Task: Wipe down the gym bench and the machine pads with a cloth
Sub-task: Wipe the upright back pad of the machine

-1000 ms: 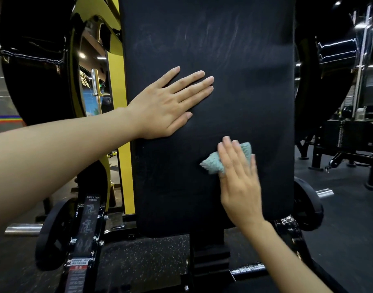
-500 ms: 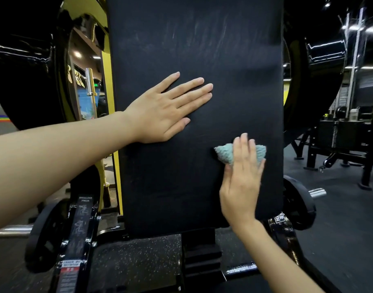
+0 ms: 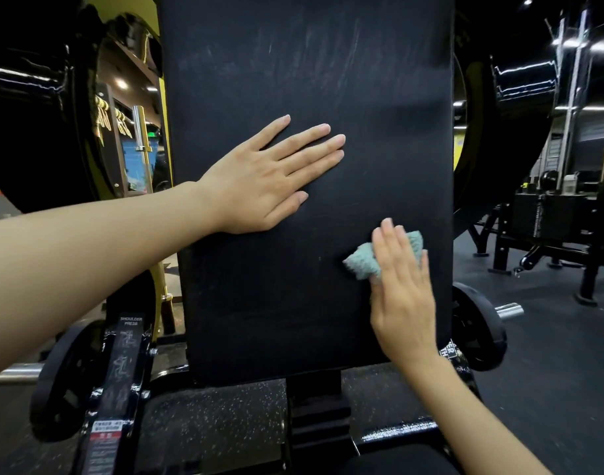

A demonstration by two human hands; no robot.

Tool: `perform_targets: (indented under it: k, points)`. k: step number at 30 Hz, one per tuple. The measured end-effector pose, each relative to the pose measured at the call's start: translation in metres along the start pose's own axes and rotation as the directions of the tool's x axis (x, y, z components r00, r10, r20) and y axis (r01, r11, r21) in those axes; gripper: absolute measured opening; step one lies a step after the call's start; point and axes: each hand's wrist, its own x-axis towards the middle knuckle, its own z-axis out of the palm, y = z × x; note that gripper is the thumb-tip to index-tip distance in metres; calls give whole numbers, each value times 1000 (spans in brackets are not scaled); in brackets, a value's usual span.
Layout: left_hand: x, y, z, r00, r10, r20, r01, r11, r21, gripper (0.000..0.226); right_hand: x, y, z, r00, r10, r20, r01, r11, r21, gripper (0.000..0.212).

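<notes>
An upright black back pad (image 3: 310, 80), streaked with faint pale smears near its top, fills the middle of the view. The left hand (image 3: 259, 180) lies flat on it, fingers (image 3: 310, 135) released, straight and slightly spread. Lower right on the same pad, the right hand (image 3: 403, 296) presses a crumpled teal cloth (image 3: 362, 262) against the surface, fingers straight over it; the thumb is hidden. At lower left a black frame post (image 3: 122, 371) reads "SHOULDER PRESS" (image 3: 130, 321) above exercise diagrams, and below those sits a red-and-white sticker (image 3: 106, 428) whose writing is too small to read.
</notes>
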Motion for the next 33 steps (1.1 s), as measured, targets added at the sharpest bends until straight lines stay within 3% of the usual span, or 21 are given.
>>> perform_targets:
  k: [9, 16, 23, 33]
  points:
    - [3, 4, 1, 1000, -3, -1, 3, 1000, 2, 62, 66, 41, -17, 992, 106, -64, -103, 994, 46, 51]
    - [5, 9, 2, 1000, -14, -12, 14, 1000, 5, 61, 25, 31, -14, 992, 126, -25, -126, 992, 26, 54]
    - [7, 15, 3, 1000, -27, -9, 28, 1000, 14, 62, -33, 37, -11, 999, 25, 34, -23, 996, -83, 55]
    - [9, 18, 4, 999, -40, -16, 40, 999, 5, 61, 60, 58, -19, 998, -34, -43, 34, 999, -7, 51]
